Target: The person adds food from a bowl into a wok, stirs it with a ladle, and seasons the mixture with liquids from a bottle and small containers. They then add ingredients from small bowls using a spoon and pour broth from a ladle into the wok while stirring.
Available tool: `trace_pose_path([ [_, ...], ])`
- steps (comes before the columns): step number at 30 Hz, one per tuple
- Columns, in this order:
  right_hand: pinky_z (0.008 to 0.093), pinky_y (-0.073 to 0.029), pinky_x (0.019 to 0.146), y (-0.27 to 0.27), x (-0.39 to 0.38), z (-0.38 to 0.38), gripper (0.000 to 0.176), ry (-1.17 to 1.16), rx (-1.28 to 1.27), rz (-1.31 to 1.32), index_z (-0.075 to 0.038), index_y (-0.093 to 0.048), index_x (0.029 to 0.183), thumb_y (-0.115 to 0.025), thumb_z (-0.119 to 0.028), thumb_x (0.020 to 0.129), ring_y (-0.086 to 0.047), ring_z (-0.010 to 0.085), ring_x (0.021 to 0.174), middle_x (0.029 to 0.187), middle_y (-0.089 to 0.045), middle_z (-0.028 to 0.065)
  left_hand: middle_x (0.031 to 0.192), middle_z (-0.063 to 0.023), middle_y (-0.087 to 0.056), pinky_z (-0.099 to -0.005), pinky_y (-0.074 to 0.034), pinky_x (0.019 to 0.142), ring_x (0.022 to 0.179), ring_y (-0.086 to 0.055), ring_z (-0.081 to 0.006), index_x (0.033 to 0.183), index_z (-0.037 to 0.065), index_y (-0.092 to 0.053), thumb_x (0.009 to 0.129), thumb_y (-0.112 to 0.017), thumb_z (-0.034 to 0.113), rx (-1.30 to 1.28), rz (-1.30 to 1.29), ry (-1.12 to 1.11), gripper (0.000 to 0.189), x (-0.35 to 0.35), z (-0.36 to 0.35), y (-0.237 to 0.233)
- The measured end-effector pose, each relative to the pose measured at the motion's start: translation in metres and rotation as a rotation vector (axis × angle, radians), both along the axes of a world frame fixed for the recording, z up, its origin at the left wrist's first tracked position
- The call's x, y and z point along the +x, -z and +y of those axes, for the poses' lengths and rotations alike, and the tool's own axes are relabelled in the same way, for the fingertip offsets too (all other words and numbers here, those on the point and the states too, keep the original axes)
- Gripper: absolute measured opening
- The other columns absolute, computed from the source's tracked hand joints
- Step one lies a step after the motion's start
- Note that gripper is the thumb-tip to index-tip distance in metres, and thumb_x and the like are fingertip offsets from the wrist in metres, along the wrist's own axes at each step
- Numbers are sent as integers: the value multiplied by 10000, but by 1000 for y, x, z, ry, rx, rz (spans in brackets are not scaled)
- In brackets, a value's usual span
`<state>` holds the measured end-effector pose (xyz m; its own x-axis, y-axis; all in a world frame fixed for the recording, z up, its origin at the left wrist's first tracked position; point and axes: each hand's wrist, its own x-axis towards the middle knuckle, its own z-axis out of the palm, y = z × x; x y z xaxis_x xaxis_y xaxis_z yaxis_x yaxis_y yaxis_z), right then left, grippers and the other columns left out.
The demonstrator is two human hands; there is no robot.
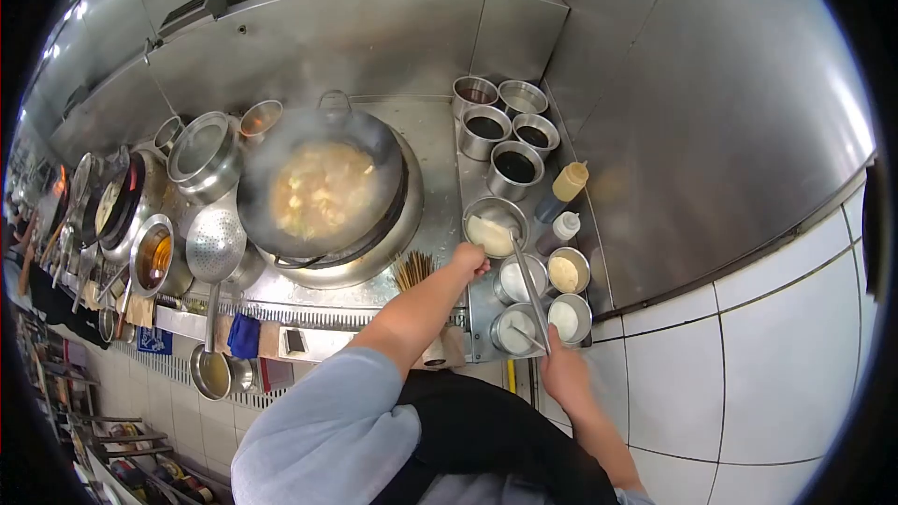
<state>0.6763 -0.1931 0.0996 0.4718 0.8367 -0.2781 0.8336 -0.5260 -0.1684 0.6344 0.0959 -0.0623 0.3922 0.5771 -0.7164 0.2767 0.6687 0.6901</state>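
Observation:
My right hand grips the end of a long metal ladle handle. The ladle's bowl rests in a steel container of pale paste in the seasoning station. My left hand, on a bare forearm with a blue sleeve, is closed into a fist just left of that container; nothing shows in it. It hovers by a bundle of chopsticks. A large wok of yellowish, steaming stew sits on the burner to the left of both hands.
Several steel pots of dark sauces and white powders line the right side, with two squeeze bottles. A perforated skimmer, a hanging ladle and a blue cloth sit along the stove's front. More woks stand at far left.

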Motion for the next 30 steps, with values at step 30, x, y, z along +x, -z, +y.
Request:
trace_pose_path([
  [30,496,-487,701,11,16,-9,575,47,201,226,-81,-327,1394,-475,-159,844,-618,405,782,846,-632,239,674,-62,-580,-296,-437,457,540,-551,-159,780,39,-551,974,-443,282,55,-27,34,329,-11,1,2],
])
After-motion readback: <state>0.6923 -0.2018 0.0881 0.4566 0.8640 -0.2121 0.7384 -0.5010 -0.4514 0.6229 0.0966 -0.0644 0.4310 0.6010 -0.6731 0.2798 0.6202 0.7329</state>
